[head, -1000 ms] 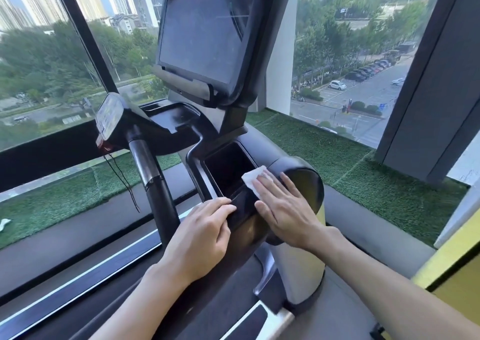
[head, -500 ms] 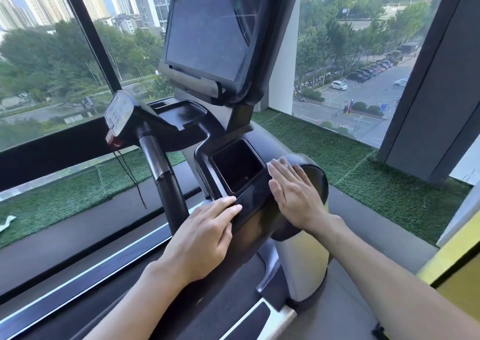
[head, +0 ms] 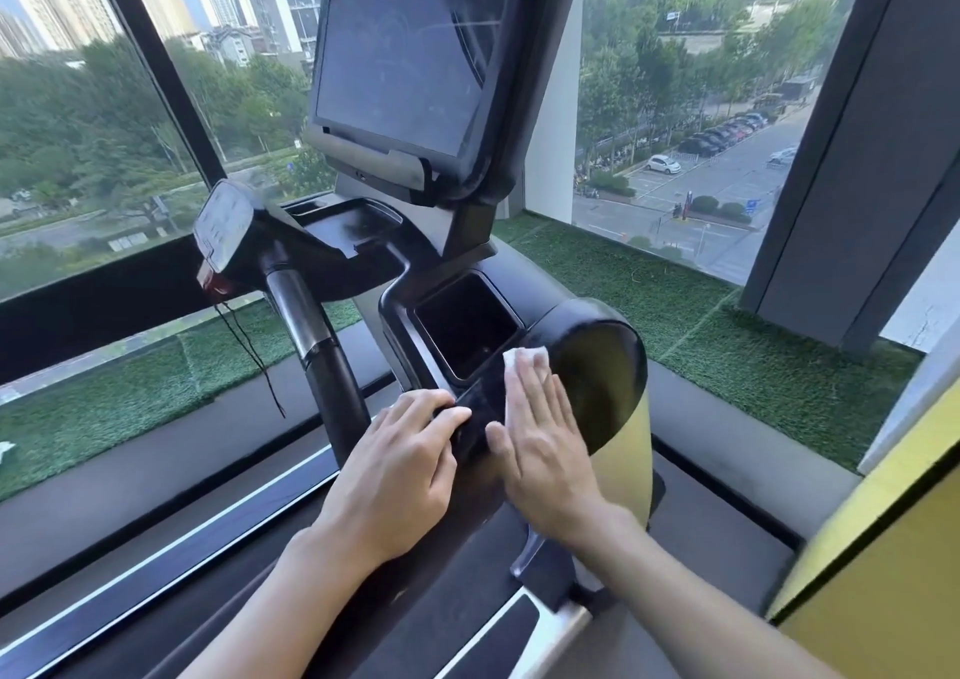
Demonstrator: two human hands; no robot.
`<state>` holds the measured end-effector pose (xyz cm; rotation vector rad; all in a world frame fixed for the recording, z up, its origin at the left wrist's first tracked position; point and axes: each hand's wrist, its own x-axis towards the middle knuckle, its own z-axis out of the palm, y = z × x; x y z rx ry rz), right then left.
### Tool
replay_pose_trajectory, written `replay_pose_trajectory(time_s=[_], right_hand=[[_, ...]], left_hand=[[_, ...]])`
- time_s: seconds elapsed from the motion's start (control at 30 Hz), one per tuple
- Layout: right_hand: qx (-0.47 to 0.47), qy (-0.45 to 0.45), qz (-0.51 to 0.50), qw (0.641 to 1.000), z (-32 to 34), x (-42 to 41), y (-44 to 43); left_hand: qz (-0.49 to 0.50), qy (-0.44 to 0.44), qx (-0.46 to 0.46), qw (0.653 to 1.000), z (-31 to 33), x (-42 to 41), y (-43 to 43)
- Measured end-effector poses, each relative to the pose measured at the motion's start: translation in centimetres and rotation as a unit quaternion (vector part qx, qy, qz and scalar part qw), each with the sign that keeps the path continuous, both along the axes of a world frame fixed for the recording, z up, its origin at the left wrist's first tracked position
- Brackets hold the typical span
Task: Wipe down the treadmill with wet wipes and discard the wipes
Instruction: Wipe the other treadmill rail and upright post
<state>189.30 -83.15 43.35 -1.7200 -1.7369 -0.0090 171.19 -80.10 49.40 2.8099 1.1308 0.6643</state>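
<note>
**A:** What are the fingers doing?

**B:** The right hand's (head: 540, 439) fingers (head: 530, 387) lie straight and close together, pressed flat on a white wet wipe (head: 525, 357). It's pinned under them, not pinched. One corner shows past the fingertips on the far side.

**A:** And the other hand?

**B:** The left hand (head: 400, 465) curls its fingers over the console rim (head: 470, 421), just beside the right thumb. A strip of black plastic lies between them, and the left hand doesn't touch the wipe.

**A:** Where's the wipe on the treadmill (head: 545, 309)?

**B:** On the right console arm, between the square storage pocket (head: 462, 330) to the left of the fingers and the rounded shroud (head: 602, 366) to their right. The arm's long axis runs from the person up toward the screen (head: 405, 55), the way the fingers point.

**A:** So the next stroke?

**B:** I'd say it goes along that axis, or sideways onto the shroud. The right hand is the one placed for it, while the left seems only to brace. The pocket's edge is close enough that the wipe could catch on it.
</note>
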Motion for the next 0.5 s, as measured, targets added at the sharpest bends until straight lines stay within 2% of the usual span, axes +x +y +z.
replay_pose_trajectory(time_s=[0.07,0.13,0.2,0.27,0.3,0.43,0.5], right_hand=[[0.009,0.017,0.032,0.999,-1.4,-2.5,-2.2],[0.008,0.073,0.012,0.997,-2.1,-2.8,-2.1],[-0.014,0.190,-0.043,0.981,-2.1,-1.9,0.0],[-0.029,0.325,-0.088,0.941,-1.7,-1.7,1.2],[-0.027,0.356,-0.089,0.930,-1.7,-2.5,1.0],[-0.045,0.372,-0.023,0.927,-2.6,-6.7,-3.2],[-0.045,0.428,-0.030,0.902,-2.6,-6.1,-2.6]], left_hand=[[0.002,0.001,0.000,1.000,0.0,0.0,0.1],[0.001,0.002,-0.002,1.000,0.0,0.1,0.0],[-0.001,0.004,-0.002,1.000,0.1,0.1,-0.1],[-0.001,0.009,-0.001,1.000,0.3,0.2,-0.1],[-0.001,0.011,0.000,1.000,0.3,0.3,-0.1],[-0.005,0.010,0.002,1.000,0.4,0.3,-0.2],[-0.006,0.008,0.002,1.000,0.4,0.3,-0.2]])
